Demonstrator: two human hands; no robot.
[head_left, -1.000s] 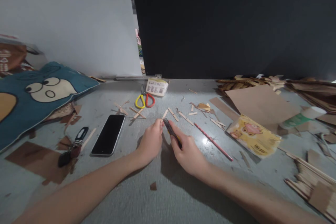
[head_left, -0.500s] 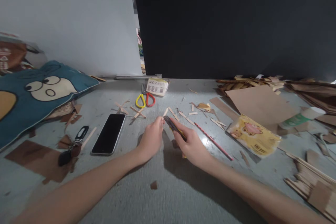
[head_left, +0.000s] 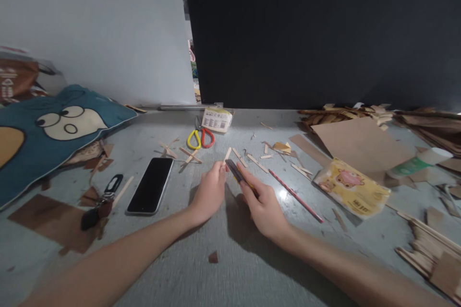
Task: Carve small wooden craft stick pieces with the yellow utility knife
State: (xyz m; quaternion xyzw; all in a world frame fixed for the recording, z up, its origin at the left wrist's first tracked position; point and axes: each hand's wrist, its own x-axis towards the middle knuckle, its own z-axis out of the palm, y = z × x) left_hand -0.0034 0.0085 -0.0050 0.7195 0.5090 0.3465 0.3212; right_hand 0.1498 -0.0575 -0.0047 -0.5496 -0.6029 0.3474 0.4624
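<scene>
My left hand [head_left: 210, 192] is closed on a wooden craft stick [head_left: 228, 154], whose pale end sticks up past the fingertips. In my right hand [head_left: 264, 201] is a utility knife [head_left: 237, 172] with a dark front and yellow on its body. Its tip meets the stick beside my left fingers; the blade itself is too small to make out. Just beyond the hands lie cut stick pieces [head_left: 239, 157]. A red pencil [head_left: 296, 195] rests to the right of my right hand.
Scissors [head_left: 200, 139] with yellow and red handles lie by a small packet [head_left: 216, 120]. At left are a phone [head_left: 150, 185], keys [head_left: 97, 213] and a blue cushion [head_left: 68, 124]. On the right are a yellow tissue pack [head_left: 352, 187], cardboard [head_left: 360, 141], a paper cup [head_left: 419, 163] and stacked sticks [head_left: 428, 244].
The knife's yellow underside shows less as my right hand turns slightly against the stick. Both hands stay in nearly the same place; the whole view shifts a little.
</scene>
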